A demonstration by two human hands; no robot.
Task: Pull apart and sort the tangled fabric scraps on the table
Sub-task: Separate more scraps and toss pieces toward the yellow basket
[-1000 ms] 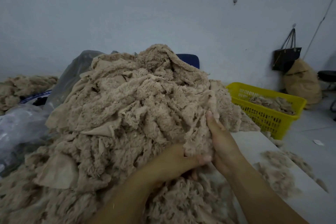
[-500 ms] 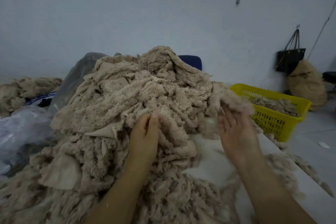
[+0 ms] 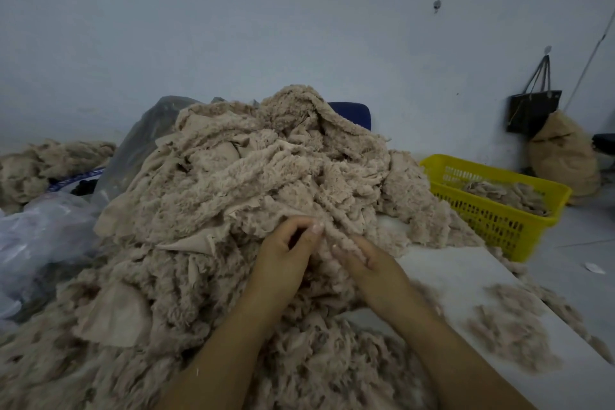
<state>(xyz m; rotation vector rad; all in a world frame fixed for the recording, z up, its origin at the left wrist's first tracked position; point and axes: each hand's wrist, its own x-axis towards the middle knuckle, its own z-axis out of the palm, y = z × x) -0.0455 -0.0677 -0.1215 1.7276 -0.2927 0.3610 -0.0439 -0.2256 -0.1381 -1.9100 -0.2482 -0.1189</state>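
Observation:
A tall heap of tangled beige fleece scraps (image 3: 253,183) covers most of the white table (image 3: 466,276). Both my hands meet at the heap's front slope. My left hand (image 3: 284,250) has its fingers curled, pinching a fluffy strip (image 3: 332,240) that runs down between the hands. My right hand (image 3: 362,260) holds the same strip from the right side, fingers bent around it. A thin spread of loose scraps (image 3: 509,326) lies on the table to the right.
A yellow plastic basket (image 3: 499,210) with some scraps inside stands at the table's far right end. Clear plastic bags (image 3: 43,233) lie to the left, with another beige pile (image 3: 43,163) behind. A black bag (image 3: 532,110) hangs on the wall above a tan sack (image 3: 562,156).
My right hand, which had been out to the right with a scrap, came back to the heap. My left hand shifted right, and both now hold one strip.

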